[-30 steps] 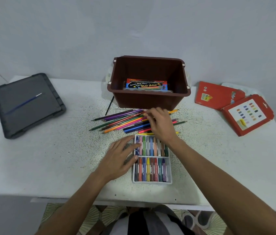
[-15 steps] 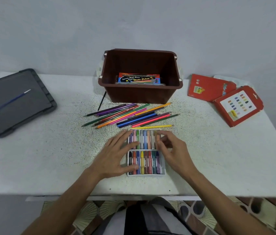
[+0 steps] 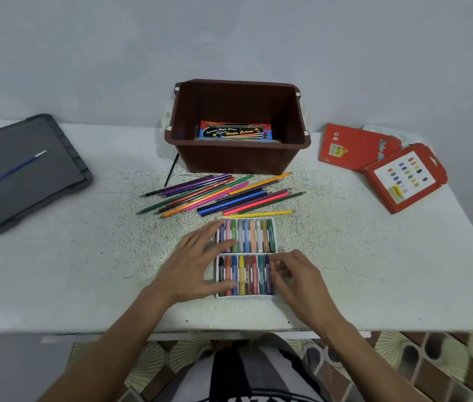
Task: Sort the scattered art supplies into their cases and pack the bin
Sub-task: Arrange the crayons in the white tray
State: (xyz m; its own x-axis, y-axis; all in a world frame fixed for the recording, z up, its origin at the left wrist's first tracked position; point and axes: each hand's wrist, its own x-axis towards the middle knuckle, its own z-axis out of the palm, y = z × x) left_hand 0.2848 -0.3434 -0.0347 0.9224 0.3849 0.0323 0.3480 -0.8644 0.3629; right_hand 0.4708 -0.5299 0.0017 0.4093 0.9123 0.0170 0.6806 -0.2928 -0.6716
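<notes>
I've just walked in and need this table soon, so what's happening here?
A person is tidying crayons in a white tray. The left hand lies flat on its left side. The fingers of the right hand curl at the lower row's right end, too blurred to tell whether they pinch a crayon. Coloured pencils lie loose between the tray and the brown bin, which holds a paint box.

White speckled table (image 3: 374, 271): brown bin (image 3: 229, 158) at back, loose pencils (image 3: 217, 195) before it, crayon tray (image 3: 254, 252) nearest, grey lid (image 3: 23, 181) left, red boxes (image 3: 354, 147) right.
</notes>
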